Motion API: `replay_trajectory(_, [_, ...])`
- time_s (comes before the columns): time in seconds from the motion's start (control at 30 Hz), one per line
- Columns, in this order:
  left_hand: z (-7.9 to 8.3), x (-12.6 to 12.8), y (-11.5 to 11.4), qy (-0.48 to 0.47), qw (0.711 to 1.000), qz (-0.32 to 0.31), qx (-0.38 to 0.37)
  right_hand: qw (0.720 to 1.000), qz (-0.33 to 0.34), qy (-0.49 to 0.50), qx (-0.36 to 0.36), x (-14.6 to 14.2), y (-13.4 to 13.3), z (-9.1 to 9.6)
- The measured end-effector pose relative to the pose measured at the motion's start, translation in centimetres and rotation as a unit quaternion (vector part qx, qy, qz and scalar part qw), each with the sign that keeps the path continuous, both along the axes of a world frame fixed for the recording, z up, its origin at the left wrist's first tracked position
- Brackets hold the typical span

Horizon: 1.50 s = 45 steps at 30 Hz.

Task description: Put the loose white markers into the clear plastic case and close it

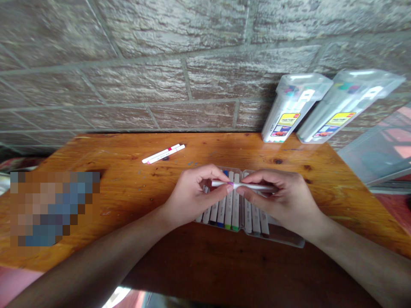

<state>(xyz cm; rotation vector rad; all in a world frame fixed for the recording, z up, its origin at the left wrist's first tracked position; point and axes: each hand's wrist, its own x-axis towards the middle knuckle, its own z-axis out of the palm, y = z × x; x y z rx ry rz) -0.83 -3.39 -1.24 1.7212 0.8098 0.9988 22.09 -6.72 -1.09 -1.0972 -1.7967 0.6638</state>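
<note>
Both hands hold one white marker (257,187) level above an open clear plastic case. My left hand (195,194) pinches its left end, near a purple band, between thumb and index finger. My right hand (284,194) grips the marker's body farther right, its fingertips close to the left ones. Below them the hinged case (289,241) lies open on the table, partly hidden by both hands. Several white markers (229,209) with blue, green and grey ends lie side by side in its left half, and a few more in its right half.
Two white markers (165,154) with red and pink marks lie at the back of the wooden table (122,171). Two clear marker boxes (287,115) stand against the stone-patterned wall (212,77) at the back right. A pixelated patch (54,209) covers something at the left.
</note>
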Motion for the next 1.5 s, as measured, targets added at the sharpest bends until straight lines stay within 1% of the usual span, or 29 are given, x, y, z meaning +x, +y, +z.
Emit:
replay_trajectory(0.23, [0.2,-0.1,0.7,-0.037,0.999,-0.001,-0.035,0.998,-0.001,0.062,-0.027,-0.2,0.0,0.4])
replay_trajectory(0.5, [1.1,0.1,1.0,-0.083,0.993,-0.001,-0.088,0.994,-0.024,0.093,-0.049,-0.5,-0.1,1.1])
replay_trajectory(0.67, [1.2,0.0,1.3,-0.078,0.989,0.018,-0.121,0.992,-0.035,0.104,-0.067,-0.5,-0.1,1.1])
replay_trajectory(0.8, [1.0,-0.2,1.4,-0.073,0.99,0.032,-0.119,0.991,-0.032,0.111,-0.069,-0.4,0.0,1.0])
replay_trajectory(1.1, [0.9,-0.3,1.8,-0.091,0.988,0.035,-0.121,0.988,-0.011,0.141,-0.065,-0.2,0.0,1.3])
replay_trajectory(1.33, [1.1,-0.2,1.8,-0.11,0.983,0.047,-0.14,0.981,-0.023,0.179,-0.065,-0.2,0.0,1.4])
replay_trajectory(1.5, [0.9,-0.4,2.1,-0.125,0.981,0.044,-0.144,0.979,-0.043,0.186,-0.077,-0.1,-0.1,1.6])
